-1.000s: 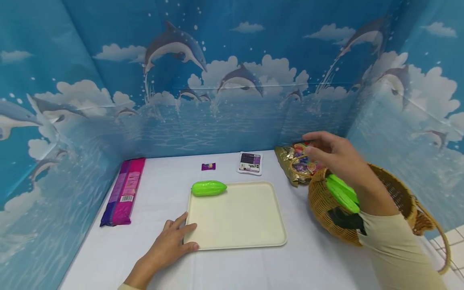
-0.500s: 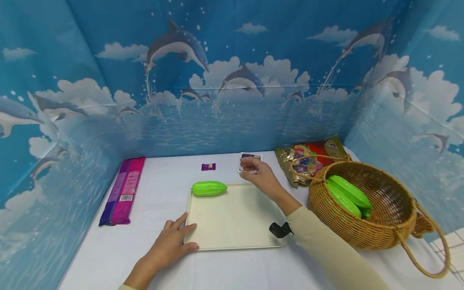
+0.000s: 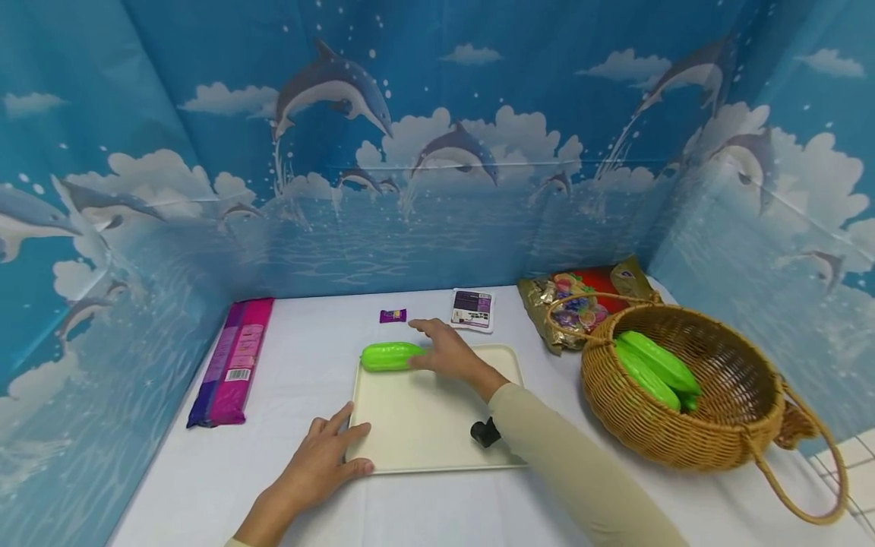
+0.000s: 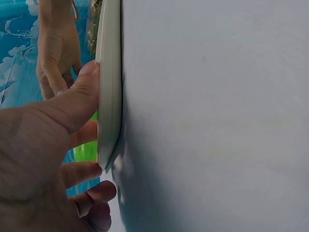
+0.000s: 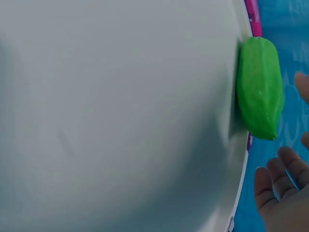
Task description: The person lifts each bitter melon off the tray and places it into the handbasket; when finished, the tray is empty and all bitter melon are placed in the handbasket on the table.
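Note:
A cream tray (image 3: 403,433) lies on the white cloth. At its far left corner sits a bright green, lengthwise-ridged fruit or vegetable (image 3: 386,357) with a pointed end. My left hand (image 3: 324,463) rests at the tray's near left corner; in the left wrist view its thumb (image 4: 79,99) lies on the rim and the last fingers curl loosely outside it. Over the tray's far side, my right hand (image 3: 447,353) is spread, thumb overlapping the pointed end in the head view. The right wrist view shows a gap between its fingers (image 5: 277,181) and the green piece (image 5: 260,87).
A wicker basket (image 3: 677,448) holding more green pieces (image 3: 652,365) stands at the right, its loop handles folded outward. Behind it lies a gold and red candy bag (image 3: 577,300). A small purple packet (image 3: 393,315), a white-and-dark pack (image 3: 472,309) and a long pink-purple package (image 3: 232,361) lie around the tray.
My right hand has swung left from above the basket, past the white-and-dark pack, to the green piece on the tray. The left hand has stayed at the tray corner.

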Tool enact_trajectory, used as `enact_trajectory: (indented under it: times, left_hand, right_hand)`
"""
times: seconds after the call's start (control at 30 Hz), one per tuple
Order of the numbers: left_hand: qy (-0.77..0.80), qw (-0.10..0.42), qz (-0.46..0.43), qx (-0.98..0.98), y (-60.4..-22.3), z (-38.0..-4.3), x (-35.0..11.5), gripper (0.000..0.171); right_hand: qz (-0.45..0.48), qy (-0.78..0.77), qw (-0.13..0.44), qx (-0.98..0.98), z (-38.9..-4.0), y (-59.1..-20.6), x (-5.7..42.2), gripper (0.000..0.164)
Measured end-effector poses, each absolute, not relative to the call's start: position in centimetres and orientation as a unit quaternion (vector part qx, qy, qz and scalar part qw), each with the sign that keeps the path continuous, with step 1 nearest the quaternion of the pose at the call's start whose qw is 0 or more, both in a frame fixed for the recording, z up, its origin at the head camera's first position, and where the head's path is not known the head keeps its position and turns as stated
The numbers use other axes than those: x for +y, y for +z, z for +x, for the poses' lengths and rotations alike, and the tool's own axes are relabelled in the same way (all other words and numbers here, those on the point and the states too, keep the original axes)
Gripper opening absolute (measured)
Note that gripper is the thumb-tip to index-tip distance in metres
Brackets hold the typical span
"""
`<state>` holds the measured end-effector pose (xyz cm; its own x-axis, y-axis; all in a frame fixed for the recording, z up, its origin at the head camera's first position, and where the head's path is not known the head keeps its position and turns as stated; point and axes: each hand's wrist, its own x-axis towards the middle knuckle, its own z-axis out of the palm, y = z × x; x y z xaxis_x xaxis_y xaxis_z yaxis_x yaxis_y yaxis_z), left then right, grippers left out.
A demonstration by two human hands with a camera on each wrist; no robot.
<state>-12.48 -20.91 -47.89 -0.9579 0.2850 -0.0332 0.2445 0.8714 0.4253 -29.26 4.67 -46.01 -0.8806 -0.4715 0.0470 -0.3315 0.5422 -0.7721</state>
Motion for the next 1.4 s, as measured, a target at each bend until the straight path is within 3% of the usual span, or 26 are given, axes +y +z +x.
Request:
enact_trajectory:
  times: [0.4, 0.67, 1.07, 1.4]
  left_hand:
    - [0.213, 0.05, 0.134, 0.966, -47.7, -12.4, -20.9, 0.065]
    - [0.221, 0.052, 0.132, 0.965, -47.5, -12.1, -20.8, 0.065]
    - [0.21, 0.045, 0.134, 0.967, -47.6, -12.3, -20.8, 0.063]
    - [0.215, 0.048, 0.134, 0.966, -47.8, -12.4, -20.9, 0.063]
  right_hand:
    - [-0.227, -0.393, 0.117, 0.883, -30.0, -46.0, 2.4, 0.08]
    - [-0.221, -0.357, 0.105, 0.901, -29.7, -46.2, 1.4, 0.083]
    - [-0.219, -0.287, 0.062, 0.93, -29.3, -46.3, 0.5, 0.058]
    - [-0.207, -0.325, 0.043, 0.922, -29.2, -46.7, 0.9, 0.056]
